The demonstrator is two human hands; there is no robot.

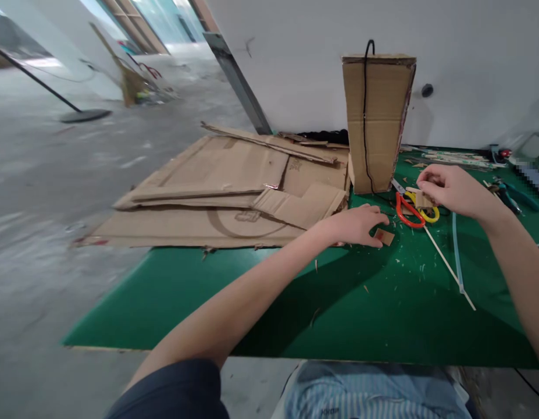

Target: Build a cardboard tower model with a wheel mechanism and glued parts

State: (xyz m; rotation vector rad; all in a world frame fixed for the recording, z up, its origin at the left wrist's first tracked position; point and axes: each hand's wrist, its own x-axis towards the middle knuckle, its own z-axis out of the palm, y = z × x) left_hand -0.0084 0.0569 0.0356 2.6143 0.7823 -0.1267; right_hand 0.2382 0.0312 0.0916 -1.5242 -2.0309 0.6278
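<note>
My left hand [360, 226] is low over the green table, thumb and fingers apart. A small square cardboard piece [385, 237] lies at its thumb tip; whether they touch I cannot tell. The fingers of my right hand [441, 187] are pinched together on another small cardboard piece [423, 201], held above the scissors. Those scissors [411, 212], with one red and one yellow handle loop, lie on the table between my hands. A thin wooden stick [448, 266] and a pale blue strip [457, 250] lie just nearer to me.
Flat cardboard sheets [199, 174] are piled on the left, overhanging the table [186, 291]. A tall cardboard box [378, 125] with a black cord stands at the wall. Pliers [507, 195] and a bundle of thin sticks [456, 158] lie at the right. Scraps are scattered about.
</note>
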